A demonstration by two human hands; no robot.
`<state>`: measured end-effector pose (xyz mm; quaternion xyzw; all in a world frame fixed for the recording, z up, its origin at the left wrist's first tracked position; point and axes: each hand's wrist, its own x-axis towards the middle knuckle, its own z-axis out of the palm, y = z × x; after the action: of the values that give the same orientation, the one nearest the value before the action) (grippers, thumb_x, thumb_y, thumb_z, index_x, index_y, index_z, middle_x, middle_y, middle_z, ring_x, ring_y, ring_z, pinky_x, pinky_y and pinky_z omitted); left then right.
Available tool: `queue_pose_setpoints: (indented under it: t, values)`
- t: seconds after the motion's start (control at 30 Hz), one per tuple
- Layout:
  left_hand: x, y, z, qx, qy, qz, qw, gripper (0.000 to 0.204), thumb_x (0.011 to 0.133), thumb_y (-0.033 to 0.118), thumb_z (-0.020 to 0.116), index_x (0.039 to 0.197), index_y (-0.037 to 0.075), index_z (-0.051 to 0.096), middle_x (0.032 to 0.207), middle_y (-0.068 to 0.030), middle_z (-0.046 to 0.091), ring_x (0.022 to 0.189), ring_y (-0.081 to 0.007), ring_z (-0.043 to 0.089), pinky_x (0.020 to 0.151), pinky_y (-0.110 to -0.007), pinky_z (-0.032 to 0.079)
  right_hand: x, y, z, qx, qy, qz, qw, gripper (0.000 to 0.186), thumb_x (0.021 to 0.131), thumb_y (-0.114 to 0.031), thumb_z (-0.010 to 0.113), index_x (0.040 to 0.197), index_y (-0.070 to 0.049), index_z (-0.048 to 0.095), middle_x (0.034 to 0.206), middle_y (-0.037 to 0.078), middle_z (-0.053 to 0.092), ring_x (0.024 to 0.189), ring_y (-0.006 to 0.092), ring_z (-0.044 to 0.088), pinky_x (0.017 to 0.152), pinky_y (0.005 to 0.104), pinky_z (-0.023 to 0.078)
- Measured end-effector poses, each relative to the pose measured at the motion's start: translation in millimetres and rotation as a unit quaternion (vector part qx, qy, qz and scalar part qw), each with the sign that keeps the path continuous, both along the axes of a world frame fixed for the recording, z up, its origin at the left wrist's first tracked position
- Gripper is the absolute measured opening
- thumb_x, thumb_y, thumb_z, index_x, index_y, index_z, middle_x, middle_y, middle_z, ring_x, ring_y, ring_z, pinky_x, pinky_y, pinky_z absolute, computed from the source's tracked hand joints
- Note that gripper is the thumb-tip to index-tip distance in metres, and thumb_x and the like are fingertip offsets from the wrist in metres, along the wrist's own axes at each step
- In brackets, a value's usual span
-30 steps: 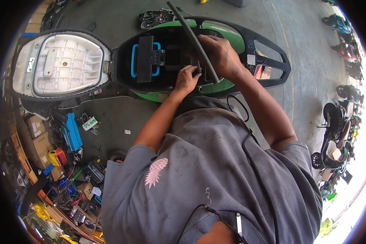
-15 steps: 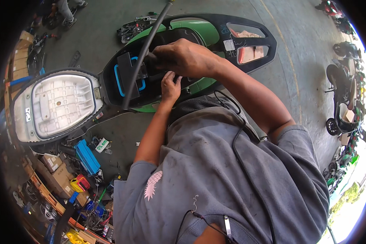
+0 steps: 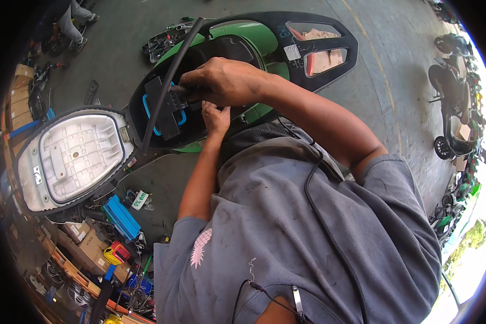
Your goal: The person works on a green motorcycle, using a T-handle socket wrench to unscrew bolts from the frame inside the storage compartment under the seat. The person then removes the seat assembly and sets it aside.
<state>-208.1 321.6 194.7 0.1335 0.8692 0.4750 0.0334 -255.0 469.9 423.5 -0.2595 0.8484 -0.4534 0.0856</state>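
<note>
— Our right hand (image 3: 221, 81) and the dark rod (image 3: 184, 49) have swung toward the seat-hinge end of the green scooter (image 3: 268, 46); a second ago the rod crossed nearer the middle of the under-seat compartment (image 3: 242, 45), its lower end over the near rim.

— What does that change for us?

— Seen from above, the rod now crosses the dark panel (image 3: 170, 127) with the blue frame, at the compartment's hinge end. We judge that our handling has shifted beside that panel, away from the tail end.

— And how do our hands stand, nearest first?

— Our left hand (image 3: 216, 117) reaches forward over the near rim, forearm straight, fingertips down inside. We cannot tell whether it grasps anything; the fingertips are lost in shadow.

— Our right one?

— Farther in, above the compartment. The elbow is out to the right, the forearm slants in across the near edge, and the wrist is roughly level. Its fingers are curled in, seemingly grasping the rod near its middle, though the contact is dim.

— Beyond the rod?

— Past the scooter's far edge we see a tool tray (image 3: 156, 46) on the floor, and farther off, at upper left, a co-worker's legs (image 3: 70, 24).
</note>
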Motion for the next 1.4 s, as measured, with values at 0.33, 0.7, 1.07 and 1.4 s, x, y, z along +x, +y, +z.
queue_pose_setpoints:
  t: [0.33, 0.7, 1.07, 1.4]
  values:
    - [-12, -5, -4, -0.037, 0.014, -0.048, 0.998, 0.024, 0.071, 0.020, 0.074, 0.083, 0.001, 0.066, 0.089, -0.0174, 0.066, 0.091, -0.0361, 0.059, 0.086, -0.044, 0.043, 2, -2, -9, -0.004, 0.016, -0.031, 0.999, 0.020, 0.082, -0.024, 0.063, 0.095, -0.008, 0.063, 0.078, 0.013, 0.065, 0.077, 0.0341, 0.063, 0.066, 0.0431, 0.049]
    - [-11, 2, 15, -0.012, 0.018, -0.023, 1.000, 0.023, 0.073, 0.016, 0.072, 0.093, 0.005, 0.069, 0.099, -0.0102, 0.066, 0.102, -0.0311, 0.056, 0.093, -0.041, 0.040, 11, 8, -10, -0.051, 0.084, 0.011, 0.995, 0.019, 0.080, -0.014, 0.066, 0.093, -0.002, 0.059, 0.078, 0.015, 0.059, 0.069, 0.0340, 0.060, 0.060, 0.0388, 0.048]
    - [-6, -5, 31, 0.033, 0.048, -0.011, 0.998, 0.023, 0.070, 0.010, 0.073, 0.092, 0.007, 0.069, 0.095, -0.0079, 0.065, 0.098, -0.0292, 0.055, 0.088, -0.039, 0.044, 25, 3, -14, 0.002, 0.066, -0.082, 0.994, 0.024, 0.070, -0.007, 0.074, 0.089, -0.002, 0.059, 0.079, 0.012, 0.061, 0.068, 0.0257, 0.064, 0.058, 0.0319, 0.051]
    - [-25, -30, 112, 0.177, 0.098, -0.002, 0.979, 0.028, 0.068, 0.021, 0.081, 0.084, 0.002, 0.066, 0.080, -0.0110, 0.067, 0.072, -0.0277, 0.065, 0.064, -0.034, 0.051, 20, -30, 11, 0.020, 0.004, -0.022, 1.000, 0.022, 0.081, -0.013, 0.064, 0.100, -0.005, 0.061, 0.088, 0.013, 0.061, 0.080, 0.0274, 0.061, 0.067, 0.0374, 0.048]
